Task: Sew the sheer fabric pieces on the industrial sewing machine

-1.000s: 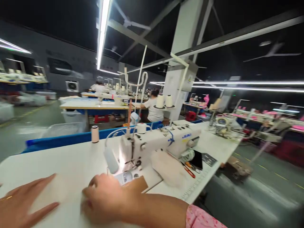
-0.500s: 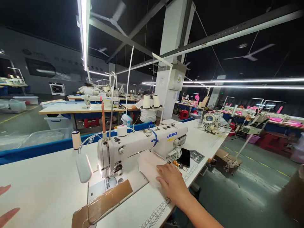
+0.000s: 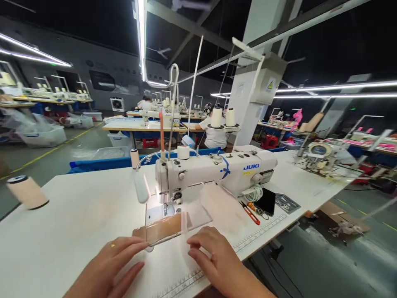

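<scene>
A white JUKI sewing machine (image 3: 204,169) stands on the white table in front of me. My left hand (image 3: 114,265) is over the table just left of the brown-taped guard (image 3: 164,227), fingers stretched out and nothing in them. My right hand (image 3: 214,258) has its fingers bent and thumb drawn in at the edge of a thin, sheer pale fabric piece (image 3: 185,223), blurred by motion. More pale fabric (image 3: 221,207) lies beneath the machine arm, right of the needle area. The lit needle and presser foot (image 3: 167,209) are just beyond both hands.
Red thread snips (image 3: 250,213), a black phone (image 3: 266,201) and a coiled white cord (image 3: 253,193) lie right of the fabric. A peach thread cone (image 3: 27,192) stands at the table's left edge. Another person (image 3: 214,132) sits behind the machine.
My right hand has moved from the fabric pile toward the needle area, with a sheer piece at its fingers. My left hand has come in from the left edge. The view has turned left.
</scene>
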### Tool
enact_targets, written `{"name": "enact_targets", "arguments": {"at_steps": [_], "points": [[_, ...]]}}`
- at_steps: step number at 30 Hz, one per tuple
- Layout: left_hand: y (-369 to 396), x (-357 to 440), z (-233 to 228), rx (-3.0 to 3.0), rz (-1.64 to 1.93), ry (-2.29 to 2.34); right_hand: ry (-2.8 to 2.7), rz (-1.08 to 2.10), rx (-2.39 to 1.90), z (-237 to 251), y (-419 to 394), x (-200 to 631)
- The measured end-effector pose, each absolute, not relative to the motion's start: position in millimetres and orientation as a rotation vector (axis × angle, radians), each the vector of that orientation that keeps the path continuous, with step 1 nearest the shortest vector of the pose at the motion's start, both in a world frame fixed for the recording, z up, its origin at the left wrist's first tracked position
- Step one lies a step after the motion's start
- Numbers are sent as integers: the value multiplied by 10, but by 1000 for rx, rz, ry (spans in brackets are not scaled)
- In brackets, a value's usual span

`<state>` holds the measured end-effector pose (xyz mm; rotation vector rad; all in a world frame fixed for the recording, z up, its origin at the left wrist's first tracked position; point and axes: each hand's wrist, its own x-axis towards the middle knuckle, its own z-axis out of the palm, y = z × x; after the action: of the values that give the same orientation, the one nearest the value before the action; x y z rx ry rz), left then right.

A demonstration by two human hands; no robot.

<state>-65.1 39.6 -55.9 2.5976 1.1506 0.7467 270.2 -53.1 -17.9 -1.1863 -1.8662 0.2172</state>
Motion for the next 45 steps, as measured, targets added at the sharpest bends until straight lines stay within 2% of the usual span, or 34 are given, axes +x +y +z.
{"name": "enact_targets", "arguments": {"at_steps": [2, 6, 12, 15, 19, 27, 35, 38, 43, 45], "points": [[280, -497, -415, 2516, 752, 1171, -1820, 309, -1158, -151, -577, 2679], [224, -236, -181, 2396, 733, 1099, -1737, 287, -1272, -202, -522, 2794], [365, 238, -73, 2332, 704, 1100, -1947, -4, -1252, -567, -379, 2711], [397, 393, -87, 2297, 629, 1154, -1995, -47, -1283, -694, -339, 2667], [401, 468, -133, 2328, 500, 1196, -1998, 40, -1229, -732, -323, 2684], [567, 512, -103, 2212, 494, 1270, -2161, 354, -1063, -542, -417, 2659], [453, 438, -20, 2131, 558, 1090, -1950, 472, -1342, -436, -187, 2583], [290, 325, 98, 1997, 643, 988, -1900, 743, -1326, -360, -161, 2539], [44, 150, 292, 1583, 581, 900, -1553, 1662, -976, -204, -192, 2576], [57, 96, 291, 1385, 495, 841, -1529, 1761, -909, -151, -148, 2573]]}}
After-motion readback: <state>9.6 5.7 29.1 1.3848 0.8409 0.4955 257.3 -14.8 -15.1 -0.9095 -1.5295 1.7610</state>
